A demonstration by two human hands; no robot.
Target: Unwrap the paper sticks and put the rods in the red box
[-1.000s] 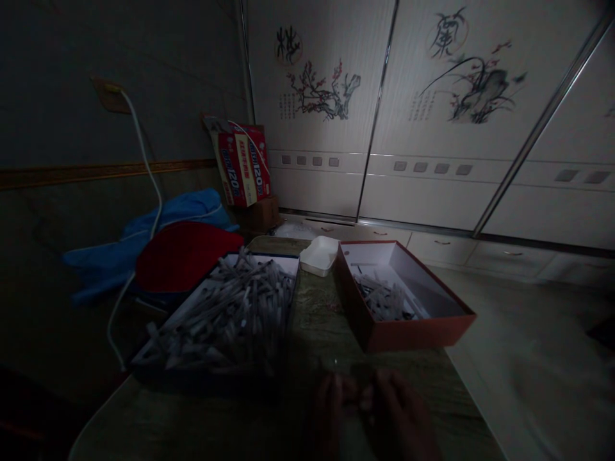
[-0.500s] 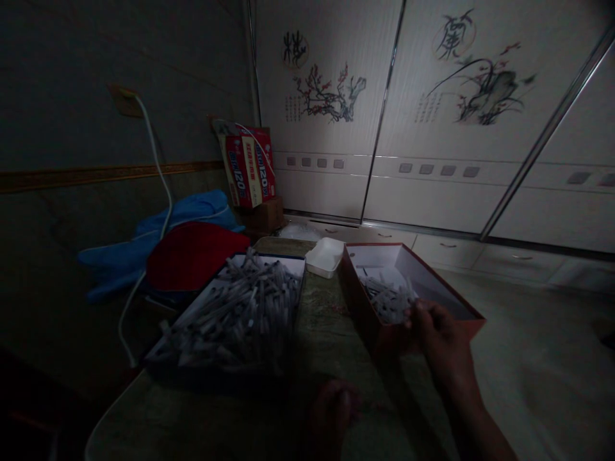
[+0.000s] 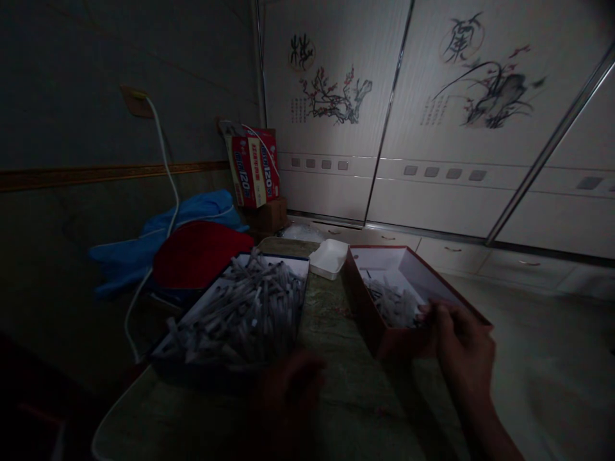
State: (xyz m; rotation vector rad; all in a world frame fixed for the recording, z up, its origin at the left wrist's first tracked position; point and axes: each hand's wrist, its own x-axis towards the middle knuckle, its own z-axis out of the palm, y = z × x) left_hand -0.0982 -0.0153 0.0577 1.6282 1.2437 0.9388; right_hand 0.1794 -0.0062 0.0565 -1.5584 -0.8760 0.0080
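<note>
A dark blue box [image 3: 306,282] on the left of the table is heaped with thin, pale tube-like pieces [image 3: 250,307]. The red-brown box [image 3: 365,314] on the right holds a smaller pile of similar pieces [image 3: 391,301]. At that box's near right end is my right hand [image 3: 459,339], its fingers pinched together over the edge; what they hold, if anything, is too small to tell. My left hand [image 3: 291,390] is dark and blurred, low by the near right corner of the blue box, and its fingers cannot be made out clearly.
Between the boxes, a white tray [image 3: 329,258] stands farther back on the greenish table [image 3: 331,358]. Red cloth [image 3: 202,253] and blue cloth [image 3: 192,214] lie at the left, crossed by a white cable [image 3: 167,166]. Behind stand red cartons [image 3: 254,168] and a white cabinet [image 3: 331,186].
My left hand has moved left, toward the near side of the blue box. My right hand stays at the red-brown box, slightly farther right. The whole view has shifted a little.
</note>
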